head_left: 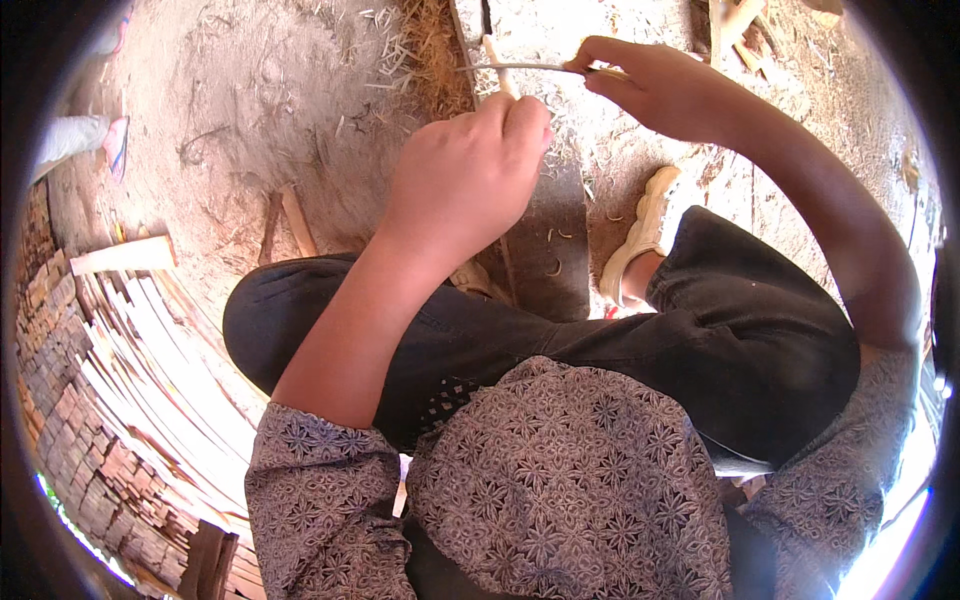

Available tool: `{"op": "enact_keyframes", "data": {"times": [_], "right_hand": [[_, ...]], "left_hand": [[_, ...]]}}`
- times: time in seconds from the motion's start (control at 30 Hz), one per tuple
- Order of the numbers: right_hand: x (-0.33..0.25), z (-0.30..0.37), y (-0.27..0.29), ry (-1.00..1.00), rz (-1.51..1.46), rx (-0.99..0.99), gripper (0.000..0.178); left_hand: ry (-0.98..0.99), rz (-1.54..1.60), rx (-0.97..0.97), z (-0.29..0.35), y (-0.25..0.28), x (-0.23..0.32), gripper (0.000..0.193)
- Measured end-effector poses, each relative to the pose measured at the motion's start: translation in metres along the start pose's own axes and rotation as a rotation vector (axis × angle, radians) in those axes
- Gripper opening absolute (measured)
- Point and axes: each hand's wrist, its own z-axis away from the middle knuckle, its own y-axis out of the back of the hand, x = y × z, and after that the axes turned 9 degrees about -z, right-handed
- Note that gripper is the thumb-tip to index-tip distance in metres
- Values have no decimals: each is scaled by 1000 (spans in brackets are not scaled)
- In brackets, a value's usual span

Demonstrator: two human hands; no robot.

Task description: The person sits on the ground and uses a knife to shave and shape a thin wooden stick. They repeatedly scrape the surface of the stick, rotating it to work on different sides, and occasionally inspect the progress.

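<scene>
The shirt [570,470] is nearest. The left hand [475,160], closed tight, grips a stick [504,78] above the board [545,240], apparently steadying it; the right hand [650,88], fingers curled, holds a knife [530,66] crosswise over it.

No text, label, brand, number or sign is showing legibly anywhere in the scene. At the near side, the grey cloth shirt with darker decoration [570,470] is carrying a repeating print of flowers and leaves rather than lettering, and the dark cloth trousers [770,340] just beyond it are showing, left of the middle, only a small cluster of pale marks [447,400] that are not forming any readable letters or numerals.
</scene>
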Motion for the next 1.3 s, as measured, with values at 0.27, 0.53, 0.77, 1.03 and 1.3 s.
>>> {"op": "enact_keyframes", "data": {"times": [0.27, 0.53, 0.77, 1.03, 1.3], "right_hand": [[9, 0, 2, 99, 101, 62, 25], [30, -83, -16, 68, 89, 57, 25], [-8, 3, 8, 132, -32, -4, 29], [58, -98, -19, 51, 174, 86, 19], [36, -5, 1, 128, -51, 68, 28]], "left_hand": [[-40, -50, -8, -4, -1, -4, 12], [-15, 9, 33, -9, -2, -3, 16], [86, 73, -105, 2, -1, -4, 10], [25, 35, -65, -8, -2, 0, 9], [-37, 69, 116, -8, -6, -10, 18]]}}
